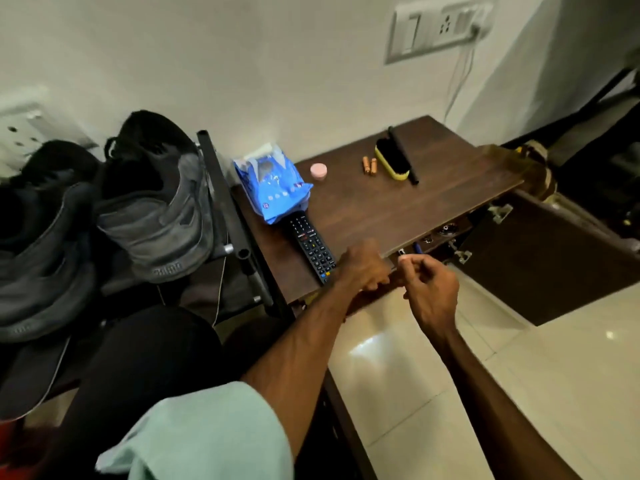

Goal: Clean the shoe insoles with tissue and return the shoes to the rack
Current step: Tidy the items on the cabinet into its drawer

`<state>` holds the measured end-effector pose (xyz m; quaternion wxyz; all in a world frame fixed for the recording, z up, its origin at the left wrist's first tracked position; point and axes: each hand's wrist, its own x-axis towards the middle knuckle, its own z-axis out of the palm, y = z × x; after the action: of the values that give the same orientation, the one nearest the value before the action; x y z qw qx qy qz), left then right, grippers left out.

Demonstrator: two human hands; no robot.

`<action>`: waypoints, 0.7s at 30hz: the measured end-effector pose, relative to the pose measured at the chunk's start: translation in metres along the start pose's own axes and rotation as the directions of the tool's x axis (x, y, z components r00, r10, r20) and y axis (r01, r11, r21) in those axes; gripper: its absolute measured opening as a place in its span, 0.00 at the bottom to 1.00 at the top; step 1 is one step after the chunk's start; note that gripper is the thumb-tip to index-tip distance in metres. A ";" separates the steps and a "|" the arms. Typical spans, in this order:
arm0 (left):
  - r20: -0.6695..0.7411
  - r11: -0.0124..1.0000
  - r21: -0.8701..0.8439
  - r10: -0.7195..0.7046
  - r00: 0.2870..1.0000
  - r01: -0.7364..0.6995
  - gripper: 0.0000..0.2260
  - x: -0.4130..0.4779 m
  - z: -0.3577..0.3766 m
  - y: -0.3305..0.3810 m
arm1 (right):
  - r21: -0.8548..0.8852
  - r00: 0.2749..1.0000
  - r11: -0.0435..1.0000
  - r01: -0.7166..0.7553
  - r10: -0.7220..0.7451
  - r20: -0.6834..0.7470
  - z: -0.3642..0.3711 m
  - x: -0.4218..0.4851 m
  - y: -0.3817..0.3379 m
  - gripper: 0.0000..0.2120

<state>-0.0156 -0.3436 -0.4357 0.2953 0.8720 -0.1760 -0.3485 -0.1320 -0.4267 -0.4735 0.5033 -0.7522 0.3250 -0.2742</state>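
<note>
Head view: both hands [398,271] curl loosely, gripping nothing visible; blue tissue pack [273,183] holds white tissue.

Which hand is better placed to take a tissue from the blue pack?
Probably the left hand: it rests at the table edge beside the remote, nearer the blue tissue pack. The right hand hangs off the table.

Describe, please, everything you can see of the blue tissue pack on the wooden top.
The blue tissue pack is a soft, crinkled plastic pouch with pale round prints and a whitish strip at its far end. It lies flat on the dark wooden top, near the left edge beside the black rack frame. Its near end overlaps the top of the black remote. No hand touches it.
</note>
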 end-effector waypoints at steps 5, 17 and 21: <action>-0.526 0.966 -0.047 0.194 0.828 -0.256 0.06 0.002 -0.043 0.010 | -0.058 0.992 0.991 0.122 -0.123 -0.012 0.009 0.037 -0.036 0.04; -0.608 0.887 0.149 0.430 0.667 -0.437 0.05 0.088 -0.044 0.013 | -0.398 0.997 0.917 0.029 -0.053 -0.050 0.039 0.179 -0.022 0.11; -0.618 0.874 0.190 0.460 0.638 -0.447 0.05 0.103 -0.041 0.004 | -0.426 0.994 0.904 -0.045 -0.002 -0.109 0.046 0.211 -0.025 0.15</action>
<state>0.0852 -0.3831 -0.4613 0.4065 0.8677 -0.2796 0.0604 0.0419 -0.5548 -0.4475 0.3111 -0.8248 0.4119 -0.2306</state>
